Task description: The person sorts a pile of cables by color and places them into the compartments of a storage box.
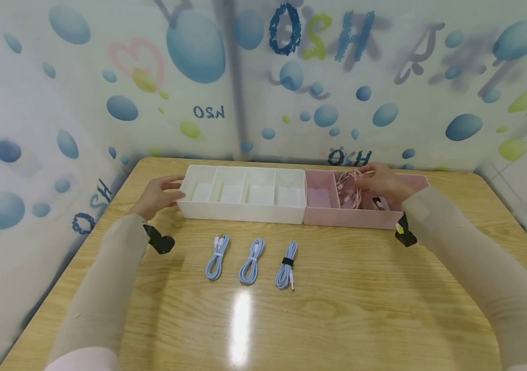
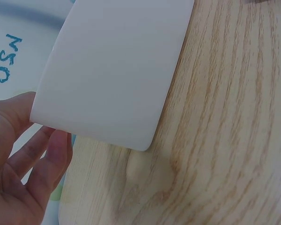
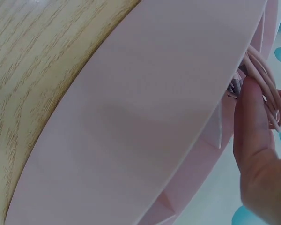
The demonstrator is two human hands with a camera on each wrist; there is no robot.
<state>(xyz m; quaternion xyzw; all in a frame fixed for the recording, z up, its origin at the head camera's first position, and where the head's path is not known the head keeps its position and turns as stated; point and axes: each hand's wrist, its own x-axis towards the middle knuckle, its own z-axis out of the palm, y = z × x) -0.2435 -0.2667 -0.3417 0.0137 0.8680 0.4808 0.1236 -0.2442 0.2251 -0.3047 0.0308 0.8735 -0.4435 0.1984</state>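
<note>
At the left end of the white divided box (image 1: 240, 212), my left hand (image 1: 154, 197) touches the end wall with extended fingers. In the left wrist view its fingertips meet the edge of the box's end. My right hand (image 1: 381, 183) is over the pink divided box (image 1: 351, 217) and pinches a bundle of pink cable (image 1: 350, 180) between thumb and fingers. The right wrist view shows the cable loops (image 3: 262, 75) at the pink box's rim; part of the bundle is hidden by the fingers. A dark-banded item (image 1: 378, 203) lies in a compartment below that hand.
Three coiled light-blue cables lie in a row before the white box: a left one (image 1: 217, 257), a middle one (image 1: 251, 262) and a right one (image 1: 286, 265) with a black strap. Both boxes stand end to end near the back of the wooden table (image 1: 337, 309), before a patterned wall covering.
</note>
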